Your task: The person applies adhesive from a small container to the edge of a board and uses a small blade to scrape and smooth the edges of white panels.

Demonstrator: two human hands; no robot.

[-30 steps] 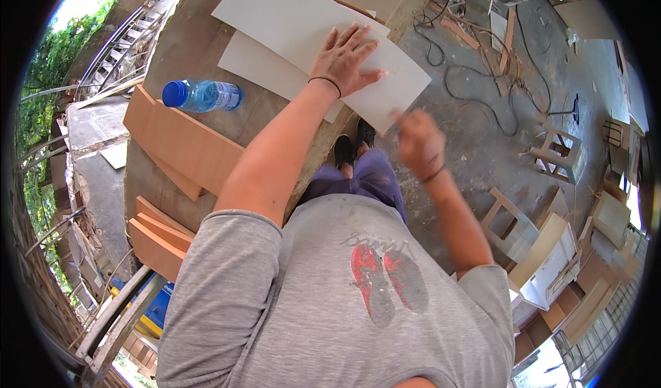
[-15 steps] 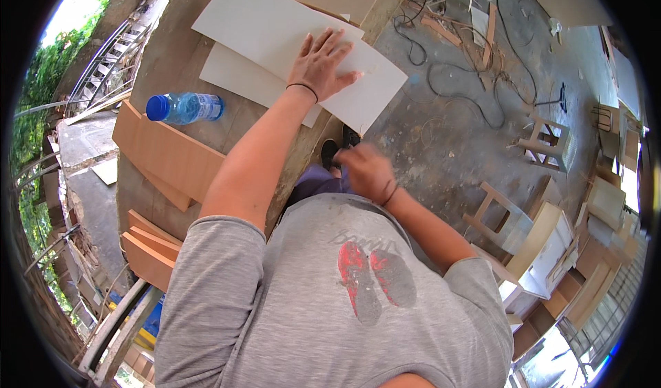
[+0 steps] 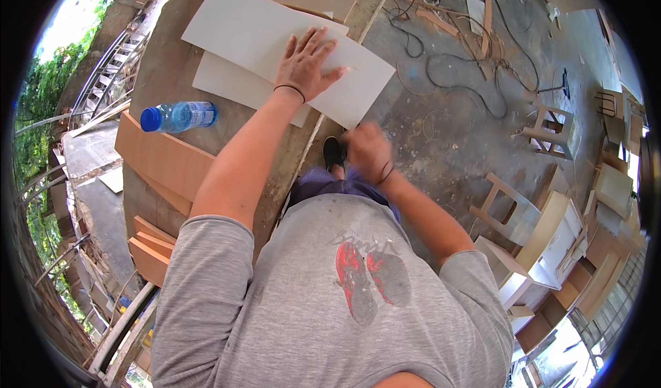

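My left hand (image 3: 304,63) lies flat with fingers spread on a white board (image 3: 234,26), pressing on its right half. The board rests on a workbench (image 3: 162,88), its right end jutting past the bench edge. Partly under it is a second white board (image 3: 227,81). My right hand (image 3: 368,152) is closed and slightly blurred, just below the board's near right corner. Whatever its fingers grip, if anything, is hidden.
A blue-capped plastic bottle (image 3: 180,117) lies on the bench to the left. Brown wooden panels (image 3: 162,157) are nearer me. Right, the floor holds a black cable (image 3: 441,85), wood scraps, a wooden stool (image 3: 552,132) and cabinet pieces (image 3: 551,243).
My right hand has moved up, closer to the board's near corner, still closed. My left hand stays flat on the board. The whole view has shifted slightly.
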